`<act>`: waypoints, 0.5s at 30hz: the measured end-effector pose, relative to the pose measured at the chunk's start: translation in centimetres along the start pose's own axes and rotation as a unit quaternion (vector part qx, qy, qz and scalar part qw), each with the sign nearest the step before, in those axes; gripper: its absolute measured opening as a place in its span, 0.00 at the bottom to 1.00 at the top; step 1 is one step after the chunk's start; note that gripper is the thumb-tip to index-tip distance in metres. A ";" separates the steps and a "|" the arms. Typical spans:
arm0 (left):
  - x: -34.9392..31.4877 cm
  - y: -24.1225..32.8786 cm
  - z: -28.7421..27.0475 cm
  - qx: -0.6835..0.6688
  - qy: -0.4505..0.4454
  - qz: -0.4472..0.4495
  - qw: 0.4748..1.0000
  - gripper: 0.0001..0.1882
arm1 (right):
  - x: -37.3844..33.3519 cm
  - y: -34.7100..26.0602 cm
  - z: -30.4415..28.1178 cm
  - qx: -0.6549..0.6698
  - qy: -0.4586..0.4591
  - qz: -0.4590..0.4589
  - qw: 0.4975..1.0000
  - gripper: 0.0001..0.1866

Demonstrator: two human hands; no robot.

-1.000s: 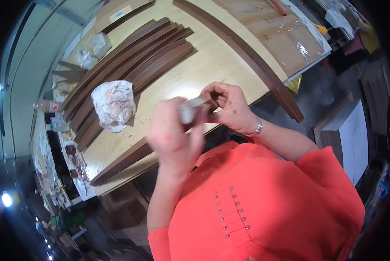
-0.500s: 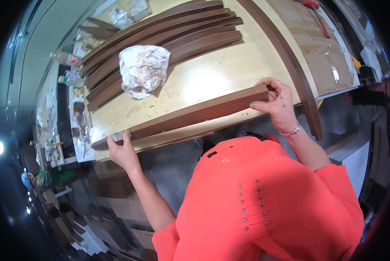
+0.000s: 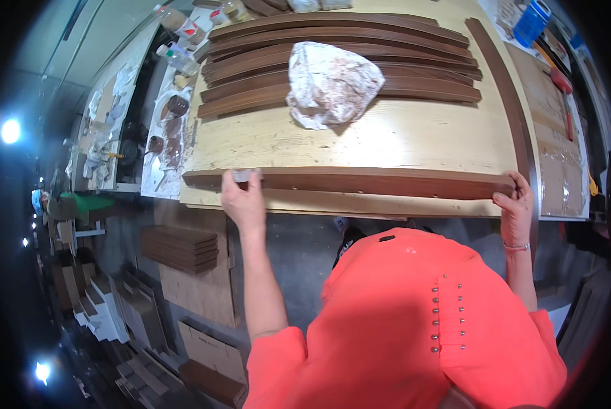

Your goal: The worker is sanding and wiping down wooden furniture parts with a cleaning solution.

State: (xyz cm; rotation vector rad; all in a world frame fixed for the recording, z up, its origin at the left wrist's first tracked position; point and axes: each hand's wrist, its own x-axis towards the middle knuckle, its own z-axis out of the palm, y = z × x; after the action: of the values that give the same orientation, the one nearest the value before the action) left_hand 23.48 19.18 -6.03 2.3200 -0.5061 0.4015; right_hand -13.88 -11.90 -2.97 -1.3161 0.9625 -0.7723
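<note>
A long brown wooden strip [image 3: 387, 183] lies along the near edge of the pale table [image 3: 414, 136]. Close to its left end, my left hand [image 3: 243, 203] is closed, thumb and fingers pinching a small pale pad [image 3: 247, 175] against the strip's top. Whether the pad is folded paper or sponge I cannot tell. My right hand [image 3: 515, 206] grips the strip's right end between thumb and fingers. Beyond it, several similar brown strips [image 3: 414, 87] lie side by side, with a crumpled, stained white cloth [image 3: 329, 85] resting on them.
Another brown strip [image 3: 507, 85] runs along the table's right side. Plastic bottles [image 3: 177, 60] and stained pots [image 3: 176, 106] stand at the left. A red-handled tool [image 3: 562, 85] lies on cardboard [image 3: 558, 153] to the right. Brown boards [image 3: 181, 249] are stacked below left.
My view has turned, so the table appears squarer and further right. The strip, slanted before, now lies nearly level across the view. Both hands keep hold near its ends.
</note>
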 end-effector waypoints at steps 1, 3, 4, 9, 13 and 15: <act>1.3 -2.5 -0.6 0.024 0.010 -0.026 0.999 0.16 | 0.0 0.1 -0.2 0.008 -0.002 0.011 1.000 0.27; 4.1 -7.0 -1.4 0.085 0.031 -0.062 0.994 0.16 | 0.1 0.7 -1.0 0.020 0.014 0.020 1.000 0.28; 5.5 -8.8 -1.9 0.086 0.034 -0.065 0.994 0.16 | 0.2 0.5 -1.1 0.009 0.005 0.026 1.000 0.28; 11.8 -18.0 -3.9 0.192 0.041 -0.160 0.967 0.20 | 0.5 0.6 -1.5 0.005 0.008 0.025 1.000 0.28; 15.8 -23.1 -4.6 0.236 -0.001 -0.186 0.954 0.21 | 0.7 0.4 -1.8 -0.004 0.013 0.023 1.000 0.28; 16.7 -24.5 -4.6 0.251 -0.006 -0.189 0.949 0.19 | 0.9 0.4 -2.0 -0.012 0.010 0.012 1.000 0.30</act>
State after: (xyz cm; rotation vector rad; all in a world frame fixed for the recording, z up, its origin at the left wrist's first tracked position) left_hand 48.86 34.70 -10.09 2.8312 0.0592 0.3569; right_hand -15.34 -13.54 -3.49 -1.3187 1.0037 -0.7585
